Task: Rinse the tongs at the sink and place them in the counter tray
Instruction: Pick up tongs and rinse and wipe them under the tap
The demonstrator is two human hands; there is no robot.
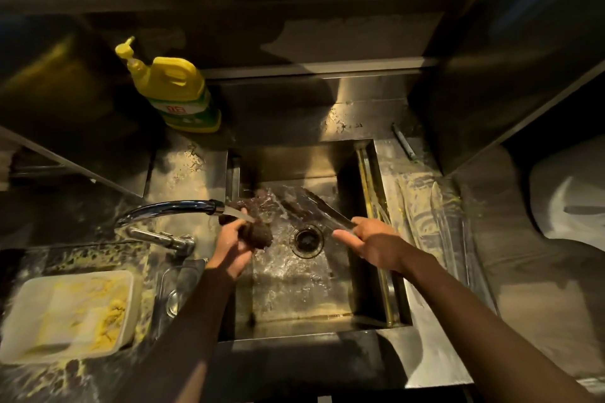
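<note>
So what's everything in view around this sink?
sink: one, steel, centre, water running in
faucet: one, chrome, left of sink
drain: one, dark, sink floor
soap bottle: one, yellow, back-left counter
container: one, white with yellow residue, front-left counter
tray: one, seemingly clear, counter right of sink
tongs: one pair, metal, over sink
scrubber: one, dark, under the tap stream
left hand: one, grips scrubber
right hand: one, grips tongs
</note>
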